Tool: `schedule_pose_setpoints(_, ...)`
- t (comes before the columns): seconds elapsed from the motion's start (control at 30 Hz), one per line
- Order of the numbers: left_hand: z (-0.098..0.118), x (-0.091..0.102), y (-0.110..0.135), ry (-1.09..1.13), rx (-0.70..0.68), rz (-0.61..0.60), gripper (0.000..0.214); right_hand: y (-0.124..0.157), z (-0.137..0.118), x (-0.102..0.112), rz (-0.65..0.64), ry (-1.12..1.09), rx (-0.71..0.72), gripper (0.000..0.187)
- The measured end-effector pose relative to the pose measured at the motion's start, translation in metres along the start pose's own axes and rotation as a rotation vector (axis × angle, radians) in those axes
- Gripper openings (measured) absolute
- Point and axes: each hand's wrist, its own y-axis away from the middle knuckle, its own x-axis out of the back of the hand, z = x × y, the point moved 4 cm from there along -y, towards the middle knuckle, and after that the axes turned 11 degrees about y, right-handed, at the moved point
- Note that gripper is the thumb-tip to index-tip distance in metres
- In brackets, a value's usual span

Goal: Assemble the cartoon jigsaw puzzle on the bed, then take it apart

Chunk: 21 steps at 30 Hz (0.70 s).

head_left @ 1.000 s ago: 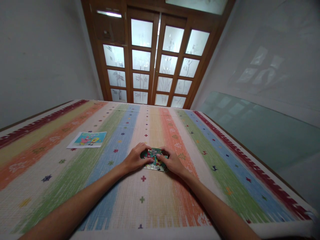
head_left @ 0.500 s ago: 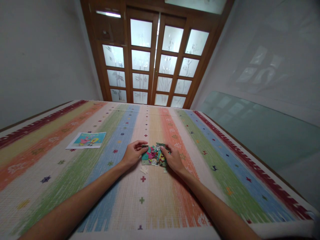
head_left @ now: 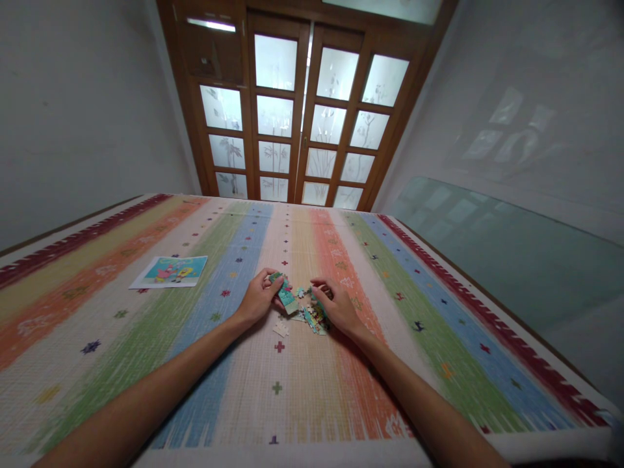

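Observation:
My left hand (head_left: pixel 258 299) grips a joined section of a jigsaw puzzle (head_left: pixel 286 294) between thumb and fingers, tilted up off the cloth. My right hand (head_left: pixel 338 304) has its fingers curled round a bit of the puzzle, mostly hidden behind the thumb. Loose jigsaw pieces (head_left: pixel 314 320) lie in a small heap between the hands, against the right fingers. One pale piece (head_left: pixel 280 326) rests face down just below the left hand. To the left lies a printed picture card (head_left: pixel 170 272) with a pink and a yellow cartoon figure.
A striped, patterned tablecloth (head_left: pixel 244 390) covers the wide table under both forearms. Wooden doors with frosted panes (head_left: pixel 275 117) stand beyond the far edge. A pale green glass panel (head_left: pixel 487 240) leans along the right wall.
The flat puzzle between my hands has come apart. The left section has been lifted and tilted, while the right part has broken into loose pieces by my right hand.

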Motion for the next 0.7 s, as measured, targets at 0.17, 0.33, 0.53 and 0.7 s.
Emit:
schedule_pose_setpoints(0.17,0.0,-0.003,0.002,0.094,0.033,-0.071,0.065,0.001,-0.003,0.003,-0.022,0.167,0.125,0.022)
schedule_pose_setpoints(0.33,0.003,-0.007,0.008,0.142,0.01,-0.129,0.057,0.007,-0.021,0.002,-0.112,0.267,0.238,0.022)
schedule_pose_setpoints(0.53,0.004,-0.014,0.012,0.044,0.007,-0.144,0.045,0.013,-0.034,-0.003,-0.139,0.296,0.243,0.013)
schedule_pose_setpoints(0.7,0.008,-0.015,0.012,-0.025,-0.02,-0.132,0.047,0.012,-0.033,-0.002,-0.121,0.286,0.193,0.009)
